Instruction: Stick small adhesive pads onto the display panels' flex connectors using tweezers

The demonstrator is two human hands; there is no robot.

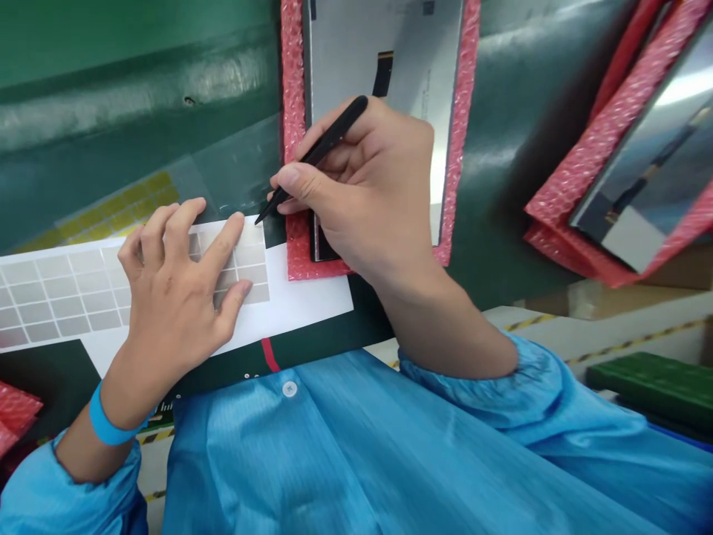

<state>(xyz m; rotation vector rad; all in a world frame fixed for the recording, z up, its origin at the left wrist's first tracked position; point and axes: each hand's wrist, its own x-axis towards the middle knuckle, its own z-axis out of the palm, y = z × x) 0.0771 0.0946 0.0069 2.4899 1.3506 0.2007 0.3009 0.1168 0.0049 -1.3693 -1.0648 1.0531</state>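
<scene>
The right hand [370, 197] has its grip closed around a black pointed tool [334, 141], whose tip is at the upper-right corner of the gridded sheet [59, 306]. The left hand's [175, 293] grip is spread wide, thumb and fingers resting on that sheet, which lies over white paper [315, 291] on the green counter [139, 160].

Left: label sheet [92, 302] is showing grey rectangles between white lines. Centre: pointed tool [337, 134] is showing black. Upper centre: bubble wrap [292, 96] is showing pinkish red. Lower centre: garment [267, 453] is showing blue.
</scene>
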